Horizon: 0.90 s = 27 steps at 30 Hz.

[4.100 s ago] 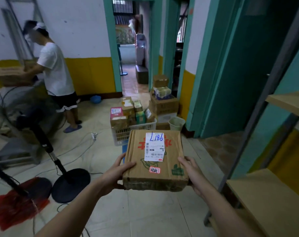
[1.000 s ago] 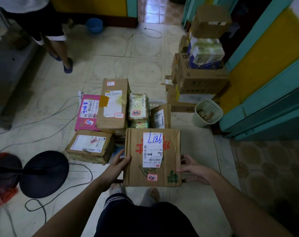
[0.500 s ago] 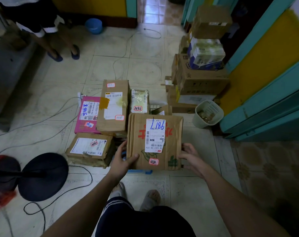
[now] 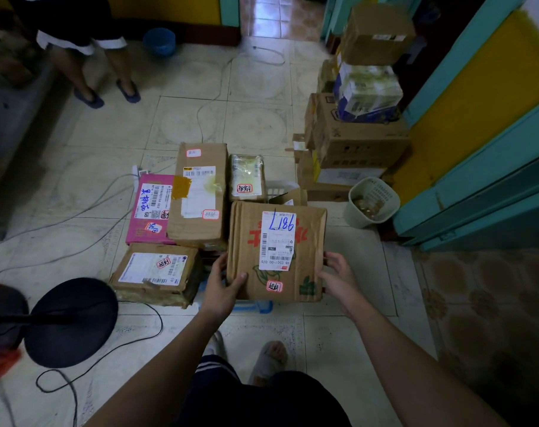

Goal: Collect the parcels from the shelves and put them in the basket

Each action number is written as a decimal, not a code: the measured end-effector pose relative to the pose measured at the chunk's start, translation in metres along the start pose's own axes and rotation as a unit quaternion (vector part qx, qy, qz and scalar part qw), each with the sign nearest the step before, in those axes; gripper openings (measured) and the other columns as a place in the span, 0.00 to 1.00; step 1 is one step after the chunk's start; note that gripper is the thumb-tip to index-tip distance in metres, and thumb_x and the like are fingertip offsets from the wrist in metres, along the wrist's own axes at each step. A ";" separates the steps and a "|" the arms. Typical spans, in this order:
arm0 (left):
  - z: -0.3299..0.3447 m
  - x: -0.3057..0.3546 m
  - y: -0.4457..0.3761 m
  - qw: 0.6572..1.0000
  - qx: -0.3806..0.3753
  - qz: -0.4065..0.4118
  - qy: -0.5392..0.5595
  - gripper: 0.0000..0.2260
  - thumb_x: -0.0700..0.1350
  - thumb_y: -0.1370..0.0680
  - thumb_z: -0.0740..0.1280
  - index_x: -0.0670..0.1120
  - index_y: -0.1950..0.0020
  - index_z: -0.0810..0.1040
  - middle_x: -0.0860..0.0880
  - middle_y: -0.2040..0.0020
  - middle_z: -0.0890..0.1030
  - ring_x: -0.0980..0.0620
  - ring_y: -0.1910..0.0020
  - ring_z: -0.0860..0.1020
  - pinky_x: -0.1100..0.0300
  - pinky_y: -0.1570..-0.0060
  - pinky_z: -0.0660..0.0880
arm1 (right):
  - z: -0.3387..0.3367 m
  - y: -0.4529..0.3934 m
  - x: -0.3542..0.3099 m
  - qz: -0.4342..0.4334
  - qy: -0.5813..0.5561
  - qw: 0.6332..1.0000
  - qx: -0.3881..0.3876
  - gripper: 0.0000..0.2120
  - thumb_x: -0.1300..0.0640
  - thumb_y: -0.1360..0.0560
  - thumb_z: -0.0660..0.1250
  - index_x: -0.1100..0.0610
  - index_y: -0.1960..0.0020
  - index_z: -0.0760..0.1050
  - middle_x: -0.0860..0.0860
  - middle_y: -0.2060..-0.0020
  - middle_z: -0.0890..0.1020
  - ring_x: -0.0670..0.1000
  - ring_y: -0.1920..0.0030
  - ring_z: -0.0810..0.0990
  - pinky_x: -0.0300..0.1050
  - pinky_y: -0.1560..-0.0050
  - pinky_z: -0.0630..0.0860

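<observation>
Lowered since the earlier frames, the cardboard parcel [image 4: 276, 251] marked L186 has passed from chest height, been turned so its label reads upside down, and now lies flat on the heap.

Head view: the parcel sits at the near right of the basket [image 4: 280, 188], of which only a strip of white rim shows behind it; other parcels, such as the pink parcel [image 4: 148, 211] and the long brown box [image 4: 200, 192], crowd the left. The left hand [image 4: 220, 286] grips the near-left edge, thumb on top. The right hand [image 4: 336, 278] touches the right edge with fingers loosely spread.

Handling, judged: the carton looks stiff, dented, moderately light and not slippery; opposite side edges give the surest hold. It may overhang the basket, so tipping is a risk.
</observation>
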<state>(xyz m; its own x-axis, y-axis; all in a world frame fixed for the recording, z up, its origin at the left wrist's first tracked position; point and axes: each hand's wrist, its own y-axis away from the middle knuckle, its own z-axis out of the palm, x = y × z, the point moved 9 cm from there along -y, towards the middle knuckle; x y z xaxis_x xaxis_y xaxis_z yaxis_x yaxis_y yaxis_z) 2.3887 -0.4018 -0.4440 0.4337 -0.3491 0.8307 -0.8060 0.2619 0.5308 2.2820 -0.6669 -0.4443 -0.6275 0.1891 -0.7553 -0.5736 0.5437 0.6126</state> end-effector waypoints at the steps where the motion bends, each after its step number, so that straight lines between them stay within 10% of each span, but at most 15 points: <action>1: 0.000 -0.001 0.000 1.000 0.002 -0.001 -0.001 0.31 0.43 0.21 0.69 0.48 0.21 0.59 0.46 0.29 0.69 0.46 0.31 0.70 0.54 0.41 0.74 | 0.000 0.000 0.000 0.001 0.004 1.000 0.000 0.22 0.66 0.24 0.69 0.53 0.32 0.69 0.52 0.35 0.75 0.49 0.43 0.76 0.48 0.55 0.79; 5: -0.008 -0.007 -0.002 1.000 0.007 -0.015 0.006 0.31 0.45 0.22 0.72 0.48 0.23 0.61 0.44 0.27 0.69 0.46 0.29 0.69 0.45 0.32 0.72 | 0.002 0.001 0.002 0.005 0.023 1.000 -0.004 0.25 0.60 0.23 0.70 0.52 0.28 0.67 0.52 0.33 0.74 0.52 0.40 0.77 0.54 0.43 0.78; 10: -0.016 -0.006 0.001 1.000 -0.005 -0.024 -0.009 0.35 0.46 0.23 0.72 0.48 0.21 0.58 0.48 0.29 0.67 0.52 0.33 0.66 0.61 0.49 0.72 | 0.006 0.003 0.000 0.002 0.037 0.999 -0.006 0.27 0.56 0.23 0.71 0.52 0.27 0.65 0.52 0.33 0.74 0.51 0.41 0.76 0.53 0.41 0.76; 17: -0.020 0.006 0.004 0.999 -0.013 -0.022 -0.040 0.38 0.48 0.24 0.73 0.48 0.19 0.56 0.46 0.23 0.64 0.47 0.28 0.66 0.63 0.45 0.73 | 0.005 0.007 0.002 0.026 0.060 0.998 0.010 0.32 0.55 0.22 0.69 0.52 0.23 0.57 0.56 0.28 0.70 0.57 0.35 0.76 0.50 0.45 0.75; 21: -0.028 0.026 0.011 0.996 -0.005 0.004 -0.090 0.40 0.52 0.25 0.74 0.48 0.20 0.57 0.45 0.22 0.64 0.44 0.25 0.66 0.45 0.28 0.68 | -0.005 0.014 -0.001 0.023 0.077 0.996 0.037 0.33 0.53 0.21 0.68 0.52 0.22 0.57 0.56 0.27 0.68 0.58 0.31 0.72 0.46 0.46 0.71; 27: -0.039 0.099 0.023 0.975 0.026 0.105 -0.196 0.27 0.50 0.21 0.69 0.50 0.23 0.64 0.47 0.27 0.71 0.45 0.30 0.72 0.43 0.33 0.73 | -0.025 0.038 -0.045 -0.045 0.137 0.986 0.081 0.31 0.51 0.22 0.68 0.53 0.23 0.60 0.55 0.26 0.68 0.57 0.28 0.69 0.55 0.33 0.69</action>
<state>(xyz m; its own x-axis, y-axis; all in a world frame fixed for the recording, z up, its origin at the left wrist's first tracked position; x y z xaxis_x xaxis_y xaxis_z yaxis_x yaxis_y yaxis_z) 2.4290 -0.3958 -0.3430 0.0782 -0.6120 0.7870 -0.8839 0.3225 0.3387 2.2754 -0.6754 -0.3815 -0.7099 -0.0818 -0.6995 -0.5556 0.6754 0.4849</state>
